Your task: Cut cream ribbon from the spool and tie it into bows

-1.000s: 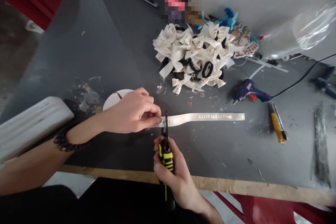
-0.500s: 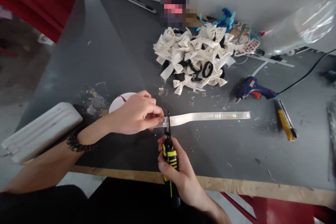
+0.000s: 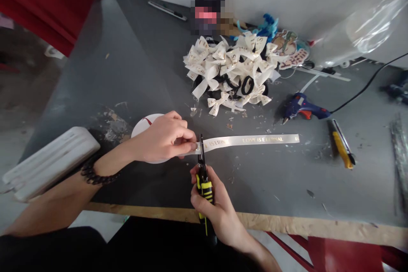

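Between thumb and fingers, my left hand [image 3: 168,138] pinches a white ribbon [image 3: 251,140] with gold lettering, which stretches out to the right over the grey table. Under that hand lies a round white spool [image 3: 140,125], mostly covered by it. My right hand [image 3: 219,212] grips black and yellow scissors [image 3: 205,191] from below. Their blades cross the ribbon just right of my left fingertips; whether the ribbon is cut through I cannot tell. Further back is a pile of white ribbon bows [image 3: 229,68], with black hair ties among them.
A blue glue gun [image 3: 304,106] with a black cord lies at right, near a yellow utility knife [image 3: 342,146]. On the left is a long white box-like thing [image 3: 54,161]. Another cutter [image 3: 167,10] rests near the wall. Scraps dot the grey table [image 3: 95,68].
The scissor blades look more closed across the ribbon than before. Both hands stay in nearly the same place, while the whole view has shifted slightly.
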### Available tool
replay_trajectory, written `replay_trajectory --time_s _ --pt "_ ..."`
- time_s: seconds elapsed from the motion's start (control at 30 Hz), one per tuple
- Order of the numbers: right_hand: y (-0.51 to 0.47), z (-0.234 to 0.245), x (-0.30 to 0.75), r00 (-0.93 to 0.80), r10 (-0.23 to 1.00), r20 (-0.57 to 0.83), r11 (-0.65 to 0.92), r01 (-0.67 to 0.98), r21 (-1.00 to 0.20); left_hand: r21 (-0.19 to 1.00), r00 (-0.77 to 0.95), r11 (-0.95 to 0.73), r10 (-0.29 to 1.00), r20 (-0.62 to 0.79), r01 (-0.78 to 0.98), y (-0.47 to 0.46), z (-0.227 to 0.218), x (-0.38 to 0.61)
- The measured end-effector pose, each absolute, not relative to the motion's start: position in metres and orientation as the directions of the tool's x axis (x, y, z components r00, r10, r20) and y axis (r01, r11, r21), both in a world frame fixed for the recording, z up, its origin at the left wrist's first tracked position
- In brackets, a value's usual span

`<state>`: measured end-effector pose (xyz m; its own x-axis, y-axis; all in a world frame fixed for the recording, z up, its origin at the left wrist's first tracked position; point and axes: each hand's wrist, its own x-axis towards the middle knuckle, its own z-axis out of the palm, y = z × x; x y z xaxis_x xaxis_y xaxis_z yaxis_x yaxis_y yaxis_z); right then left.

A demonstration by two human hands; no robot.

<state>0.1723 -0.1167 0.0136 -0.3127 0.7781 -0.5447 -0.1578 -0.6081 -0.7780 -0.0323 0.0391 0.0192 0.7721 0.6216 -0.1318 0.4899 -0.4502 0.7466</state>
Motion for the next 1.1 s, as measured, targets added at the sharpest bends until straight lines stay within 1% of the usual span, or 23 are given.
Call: replay_trajectory --time_s 0.13,0.27,0.43,0.7,0.87,1.03,1.1 --pt "-0.1207 0.0132 0.1730 -0.333 0.760 -0.558 -0.641 -0.240 -0.730 0.760 0.781 -0.446 0.612 -0.127 0.473 0.0385 0.0179 -0.0329" --pt "-0.1224 0.0115 0.1717 -0.334 0.759 -0.559 -0.646 -0.275 -0.712 0.762 0.781 -0.444 0.612 -0.127 0.472 0.0376 0.0169 -0.0329" --pt "-0.1192 0.0134 0.1700 -0.326 0.762 -0.560 -0.643 -0.270 -0.717 0.756 0.785 -0.456 0.607 -0.120 0.469 0.0376 0.0165 -0.0325" --pt "-0.1176 0.0129 0.1687 -0.310 0.765 -0.564 -0.635 -0.216 -0.742 0.754 0.789 -0.462 0.603 -0.120 0.468 0.0377 0.0160 -0.0327" --pt "-0.1193 0.0124 0.1686 -0.318 0.757 -0.571 -0.648 -0.247 -0.721 0.753 0.782 -0.462 0.613 -0.110 0.468 0.0369 0.0146 -0.0330" --pt "-0.1205 0.0114 0.1685 -0.311 0.754 -0.579 -0.647 -0.194 -0.737 0.740 0.790 -0.485 0.605 -0.101 0.466 0.0369 0.0130 -0.0340" --pt "-0.1209 0.0107 0.1691 -0.319 0.746 -0.584 -0.656 -0.200 -0.728 0.738 0.791 -0.490 0.604 -0.098 0.465 0.0369 0.0126 -0.0343"
